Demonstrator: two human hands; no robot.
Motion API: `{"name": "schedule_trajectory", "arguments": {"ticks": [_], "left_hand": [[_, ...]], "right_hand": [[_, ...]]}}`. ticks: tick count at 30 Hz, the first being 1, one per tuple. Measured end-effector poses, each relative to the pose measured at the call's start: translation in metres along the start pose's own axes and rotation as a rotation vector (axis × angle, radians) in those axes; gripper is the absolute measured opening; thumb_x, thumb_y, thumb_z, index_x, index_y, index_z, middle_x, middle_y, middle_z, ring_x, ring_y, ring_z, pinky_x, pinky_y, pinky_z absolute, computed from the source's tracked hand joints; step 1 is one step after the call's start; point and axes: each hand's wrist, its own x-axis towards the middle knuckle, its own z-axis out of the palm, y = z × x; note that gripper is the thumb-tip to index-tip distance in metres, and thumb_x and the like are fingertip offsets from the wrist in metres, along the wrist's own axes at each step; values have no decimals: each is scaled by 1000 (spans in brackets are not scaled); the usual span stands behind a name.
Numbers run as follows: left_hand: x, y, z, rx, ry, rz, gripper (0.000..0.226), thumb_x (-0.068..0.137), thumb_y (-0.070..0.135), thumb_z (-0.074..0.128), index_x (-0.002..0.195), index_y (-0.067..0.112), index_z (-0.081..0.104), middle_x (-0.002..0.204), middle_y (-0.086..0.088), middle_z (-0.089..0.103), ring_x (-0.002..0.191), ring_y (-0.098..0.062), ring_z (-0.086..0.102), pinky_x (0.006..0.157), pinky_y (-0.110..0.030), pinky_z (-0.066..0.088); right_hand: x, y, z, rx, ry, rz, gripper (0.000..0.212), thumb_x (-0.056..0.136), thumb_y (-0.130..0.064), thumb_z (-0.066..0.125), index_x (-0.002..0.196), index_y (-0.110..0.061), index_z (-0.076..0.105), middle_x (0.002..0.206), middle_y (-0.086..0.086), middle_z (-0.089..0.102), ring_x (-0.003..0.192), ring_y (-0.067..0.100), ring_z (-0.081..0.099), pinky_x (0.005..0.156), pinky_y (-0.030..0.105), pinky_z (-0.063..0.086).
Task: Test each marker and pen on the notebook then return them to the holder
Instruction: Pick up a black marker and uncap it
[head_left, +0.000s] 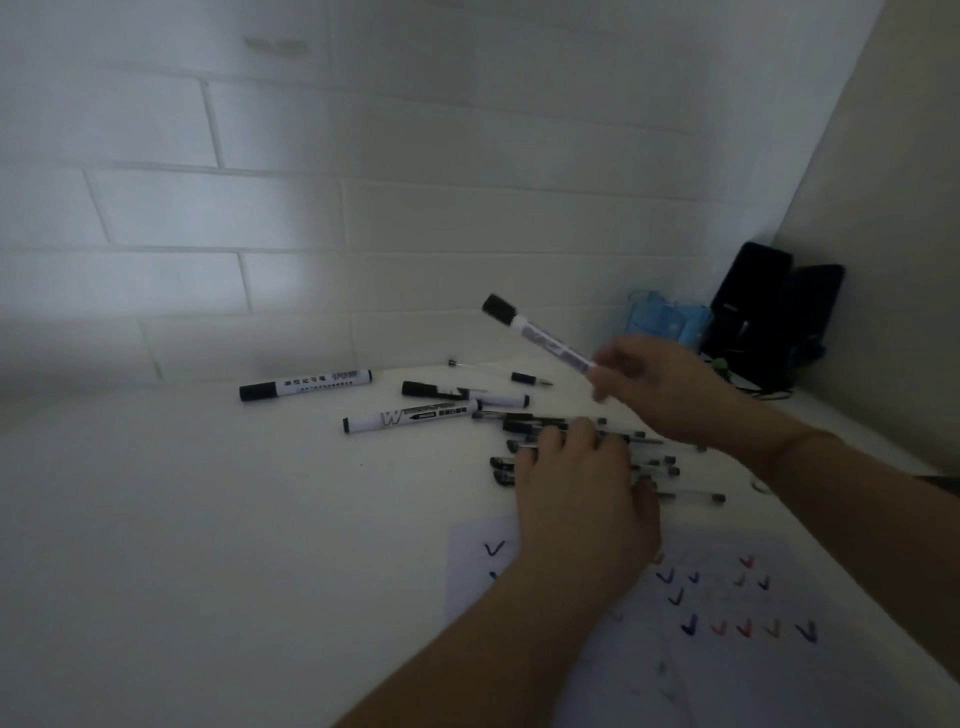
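My right hand (670, 389) holds a white marker with a black cap (535, 332) up in the air, cap pointing up and left. Lower down, my left hand (582, 488) rests on a pile of several thin black pens (670, 470) on the white table, fingers curled over them. Three more white markers lie to the left: one far left (306, 384), one marked W (410, 415), one behind it (467, 394). The notebook page (727, 613) with several blue and red check marks lies near me, partly under my left forearm. No holder can be made out.
A loose pen refill (475, 366) and a small black cap piece (530, 379) lie near the tiled wall. In the right corner stand dark black objects (758, 317) and a blue packet (665, 317). White table surface (208, 519) extends to the left.
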Motion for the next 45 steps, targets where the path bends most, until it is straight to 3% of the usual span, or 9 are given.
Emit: {"name": "schedule_trajectory", "arguments": {"ticks": [6,12,18,22,29,32,36,41,45], "left_hand": [[5,6,-12,-113,289,84,55,78,52,63,121,25,44,128,-1,37,119,-23,36,98,-38,27],[-3,26,-21,-209,-204,413,37,93,51,39,103,22,59,87,7,60,76,-11,54,70,-37,49],[-12,38,-22,-232,-353,560,30,93,48,35,107,27,52,91,11,59,76,-8,53,63,-28,46],[-12,42,-24,-299,-371,573,23,97,46,35,95,28,48,67,18,41,61,-3,42,52,-18,34],[-12,44,-22,-513,-471,546,16,92,49,53,97,34,56,52,1,53,43,-13,44,44,-22,32],[-13,36,-21,-491,-494,430,28,88,58,44,105,36,52,53,6,50,46,-9,43,48,-23,31],[-12,26,-18,-514,-419,303,24,93,31,29,109,34,47,62,7,48,58,-10,47,57,-36,43],[-14,29,-14,-414,-409,283,23,95,35,46,113,46,37,88,22,57,86,4,54,71,-16,44],[-13,28,-10,-357,-395,297,29,92,39,52,113,50,37,96,25,58,90,8,54,77,-18,47]], "right_hand": [[-129,3,-48,477,179,218,7,81,-26,65,82,-20,68,69,6,70,55,12,60,58,31,46],[-177,5,-48,988,375,171,29,60,-43,77,73,-19,67,59,12,60,53,23,56,54,31,48],[-183,4,-22,757,307,137,26,64,-45,72,69,-22,61,50,12,60,40,22,54,43,30,45],[-185,9,-24,891,277,118,24,68,-39,72,61,-22,56,43,8,55,34,19,46,37,23,38],[-189,21,-34,778,219,-34,22,68,-43,73,61,-33,54,46,0,55,37,15,48,41,26,44],[-189,29,-43,876,185,7,27,68,-51,73,73,-26,66,50,0,61,40,19,55,42,23,45],[-188,45,-50,891,187,212,39,58,-51,80,64,-14,68,57,13,63,47,25,59,40,26,45],[-185,59,-38,644,251,442,47,80,-2,68,41,-20,48,41,6,46,35,17,41,40,23,36],[-184,62,-36,484,241,507,43,78,-5,69,42,-20,49,49,8,53,43,15,49,50,27,46]]}}
